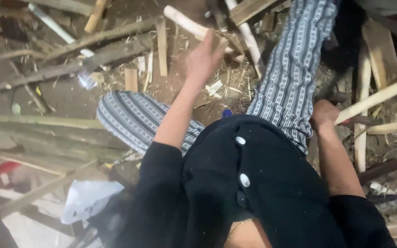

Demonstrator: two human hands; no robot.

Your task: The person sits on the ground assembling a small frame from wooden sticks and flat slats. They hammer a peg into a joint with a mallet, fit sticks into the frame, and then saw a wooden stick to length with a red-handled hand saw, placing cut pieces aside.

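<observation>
You sit on a dirt floor [65, 94] strewn with wood, your legs in striped trousers [286, 78] stretched toward twelve o'clock and a black top [253, 183] filling the lower middle of the view. Long rough branches [70, 69] cross the ground at ten o'clock, and paler split boards [382, 50] lie at two o'clock. A crumpled white sheet [88, 197] sits at eight o'clock beside your hip.

Your left hand [205, 57] reaches out toward twelve o'clock, fingers partly curled around the end of a pale peeled stick [184, 22] that slants up to eleven o'clock; the picture is blurred there, so you cannot tell how firm the grip is. Your right hand [323, 115] is down at three o'clock, closed into a fist on the near end of a long light stick [377, 97] that runs off to the right edge. Small chips and splinters [217, 87] litter the dirt between your legs.
</observation>
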